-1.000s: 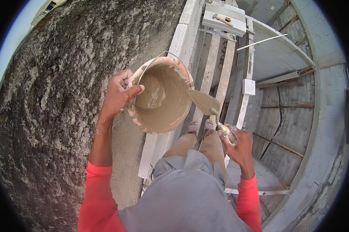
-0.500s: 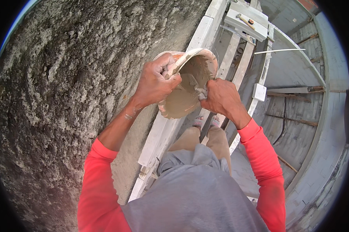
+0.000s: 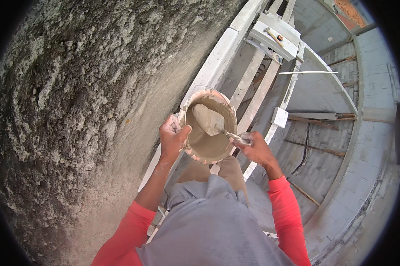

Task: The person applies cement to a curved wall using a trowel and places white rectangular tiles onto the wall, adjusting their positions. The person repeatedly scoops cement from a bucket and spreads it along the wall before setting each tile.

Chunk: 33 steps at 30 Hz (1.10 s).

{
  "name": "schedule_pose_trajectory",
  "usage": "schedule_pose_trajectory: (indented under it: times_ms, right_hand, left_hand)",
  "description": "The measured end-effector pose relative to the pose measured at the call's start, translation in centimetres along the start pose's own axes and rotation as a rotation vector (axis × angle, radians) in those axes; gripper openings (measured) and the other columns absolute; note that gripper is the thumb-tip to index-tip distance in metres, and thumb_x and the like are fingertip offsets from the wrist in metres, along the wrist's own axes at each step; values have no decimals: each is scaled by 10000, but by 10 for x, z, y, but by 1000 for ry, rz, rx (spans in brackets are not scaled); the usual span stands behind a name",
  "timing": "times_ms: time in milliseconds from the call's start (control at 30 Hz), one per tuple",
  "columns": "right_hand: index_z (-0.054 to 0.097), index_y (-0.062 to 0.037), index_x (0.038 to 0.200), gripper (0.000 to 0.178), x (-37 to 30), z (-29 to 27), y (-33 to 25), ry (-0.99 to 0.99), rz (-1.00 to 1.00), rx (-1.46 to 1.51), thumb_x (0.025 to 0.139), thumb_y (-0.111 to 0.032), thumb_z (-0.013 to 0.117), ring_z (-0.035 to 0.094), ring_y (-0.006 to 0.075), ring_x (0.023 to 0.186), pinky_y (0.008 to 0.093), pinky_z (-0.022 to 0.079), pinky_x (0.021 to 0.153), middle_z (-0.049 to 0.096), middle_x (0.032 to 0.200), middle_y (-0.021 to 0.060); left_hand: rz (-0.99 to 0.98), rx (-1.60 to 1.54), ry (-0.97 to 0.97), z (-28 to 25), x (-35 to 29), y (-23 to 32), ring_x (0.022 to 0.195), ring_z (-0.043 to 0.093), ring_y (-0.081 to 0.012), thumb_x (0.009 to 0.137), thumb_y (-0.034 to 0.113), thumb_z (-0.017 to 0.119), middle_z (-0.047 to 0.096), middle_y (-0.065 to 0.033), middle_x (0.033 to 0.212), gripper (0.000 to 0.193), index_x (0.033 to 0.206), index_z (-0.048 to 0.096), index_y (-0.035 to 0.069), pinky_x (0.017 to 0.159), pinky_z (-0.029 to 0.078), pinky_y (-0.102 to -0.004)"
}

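Note:
A round bucket (image 3: pixel 231 105) with a mortar-smeared rim stands in front of my body, its mouth facing up at me. Wet grey-brown mortar (image 3: pixel 204 144) covers its bottom and clings to the inner wall. My left hand (image 3: pixel 172 135) is closed on the bucket's left rim, thumb over the edge. In my right hand (image 3: pixel 252 146) is the handle of a trowel (image 3: pixel 208 119), whose mortar-coated blade lies inside the bucket above the mortar. The fingers of that hand are wrapped round the handle at the right rim.
A rough, partly plastered wall (image 3: pixel 75 88) rises close on my left. White-splashed planks and beams (image 3: pixel 256 95) run ahead beneath me. A hammer (image 3: pixel 274 37) lies on a white block (image 3: pixel 275 29) farther along. Far below at right are block walls (image 3: pixel 315 159) and timber pieces.
The bucket has come down nearer my body and turned from tilted to more upright. The trowel blade, mostly down in the mortar before, now shows fully above it.

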State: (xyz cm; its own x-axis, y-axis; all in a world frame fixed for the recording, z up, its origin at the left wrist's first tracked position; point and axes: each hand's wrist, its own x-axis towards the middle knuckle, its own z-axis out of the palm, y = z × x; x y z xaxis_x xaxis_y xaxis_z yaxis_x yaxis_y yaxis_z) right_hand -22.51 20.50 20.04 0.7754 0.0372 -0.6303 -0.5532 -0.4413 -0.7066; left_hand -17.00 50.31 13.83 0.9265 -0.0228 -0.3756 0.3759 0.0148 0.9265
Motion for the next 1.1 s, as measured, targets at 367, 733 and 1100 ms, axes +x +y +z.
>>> schedule_pose_trajectory:
  times_ms: [367, 733, 1100]
  right_hand:
    - [792, 8, 850, 499, -1, -52, -32, 85, -11, 207, 1006, -465, 816, 452, 85, 488, 318, 368, 485, 525, 584, -6]
    - [799, 43, 1022, 515, 36, -204, -38, 242, -30, 255, 1004, -471, 768, 486, 105, 501, 314, 361, 426, 585, 654, 30]
    - [772, 15, 859, 614, 366, -310, 4, 361, -6, -104, 896, -596, 820, 603, 226, 547, 398, 481, 545, 654, 670, 103]
  left_hand:
    - [128, -243, -33, 10, 48, 50, 730, 555, -34, 891, -28, 743, 667, 8, 865, 183, 901, 592, 73, 654, 463, -233]
    - [53, 351, -359, -1, 132, 162, 743, 551, -26, 827, 14, 761, 656, 47, 846, 145, 912, 651, 57, 660, 437, -226]
    - [-153, 906, -186, 35, 128, 217, 694, 494, -30, 829, 2, 787, 557, 65, 760, 204, 831, 593, 63, 605, 407, -261]
